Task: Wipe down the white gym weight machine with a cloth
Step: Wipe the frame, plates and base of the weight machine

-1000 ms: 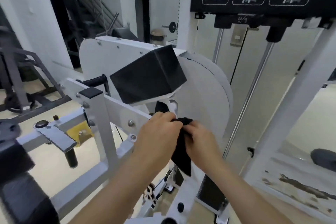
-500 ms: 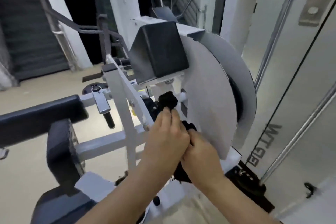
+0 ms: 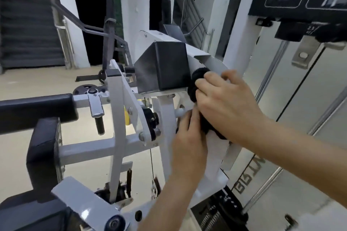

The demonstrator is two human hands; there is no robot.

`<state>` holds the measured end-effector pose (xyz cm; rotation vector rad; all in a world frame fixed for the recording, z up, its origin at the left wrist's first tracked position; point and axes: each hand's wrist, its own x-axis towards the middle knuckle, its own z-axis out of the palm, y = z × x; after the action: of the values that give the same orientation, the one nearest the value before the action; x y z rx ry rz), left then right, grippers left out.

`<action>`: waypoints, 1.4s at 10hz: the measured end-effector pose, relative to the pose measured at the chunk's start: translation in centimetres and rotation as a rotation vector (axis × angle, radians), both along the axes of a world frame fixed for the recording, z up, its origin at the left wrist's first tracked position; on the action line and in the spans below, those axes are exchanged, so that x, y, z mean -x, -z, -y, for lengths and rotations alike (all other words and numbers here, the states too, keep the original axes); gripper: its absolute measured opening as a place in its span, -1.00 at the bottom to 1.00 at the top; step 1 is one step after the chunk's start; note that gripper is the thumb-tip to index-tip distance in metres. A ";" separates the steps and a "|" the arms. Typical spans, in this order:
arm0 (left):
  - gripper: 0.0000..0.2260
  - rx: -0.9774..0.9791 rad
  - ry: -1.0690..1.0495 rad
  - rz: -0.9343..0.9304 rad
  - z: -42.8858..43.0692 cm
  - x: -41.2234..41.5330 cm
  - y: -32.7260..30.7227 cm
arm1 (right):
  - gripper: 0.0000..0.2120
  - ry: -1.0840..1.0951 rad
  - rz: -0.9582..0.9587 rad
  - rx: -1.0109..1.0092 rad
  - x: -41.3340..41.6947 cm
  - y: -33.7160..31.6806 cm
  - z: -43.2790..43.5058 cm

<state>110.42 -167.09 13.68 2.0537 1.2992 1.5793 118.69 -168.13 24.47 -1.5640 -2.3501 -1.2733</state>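
The white weight machine [image 3: 120,110] fills the middle of the head view, with a black box-shaped cover [image 3: 165,69] on its upper arm. A black cloth [image 3: 197,82] is pressed against the white round cam plate beside that cover. My right hand [image 3: 227,105] lies over the cloth and grips it, fingers spread across its top. My left hand [image 3: 189,137] is just below, its fingertips on the cloth's lower part near a short white pin [image 3: 180,113]. Most of the cloth is hidden under both hands.
A black padded bar [image 3: 35,107] and a black pad [image 3: 43,155] stick out at the left. The weight stack [image 3: 216,215] and its steel guide rods [image 3: 270,73] stand at the right. Stairs and other gym gear lie behind.
My right hand has carried the cloth up from beside the pin to the cam plate next to the black cover. My left hand stayed low. The view has shifted slightly.
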 end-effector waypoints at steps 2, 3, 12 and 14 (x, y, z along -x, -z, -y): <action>-0.53 0.257 0.109 0.076 1.2 -1.8 2.4 | -0.62 0.145 0.152 0.217 -0.6 4.3 4.2; -0.51 0.252 0.107 -0.030 1.5 -0.8 3.9 | -0.55 0.193 0.299 0.239 -0.9 3.8 3.5; -0.59 0.059 0.137 0.253 -1.3 -0.9 -3.3 | -0.68 0.060 -0.131 0.092 0.3 -2.9 -2.6; -0.46 0.181 0.402 0.316 4.6 -0.9 3.8 | -0.64 0.018 0.098 0.068 -1.7 3.3 4.1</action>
<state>111.37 -171.70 9.89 1.7320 0.8227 1.4637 120.43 -172.27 21.21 -1.5798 -2.4689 -1.3162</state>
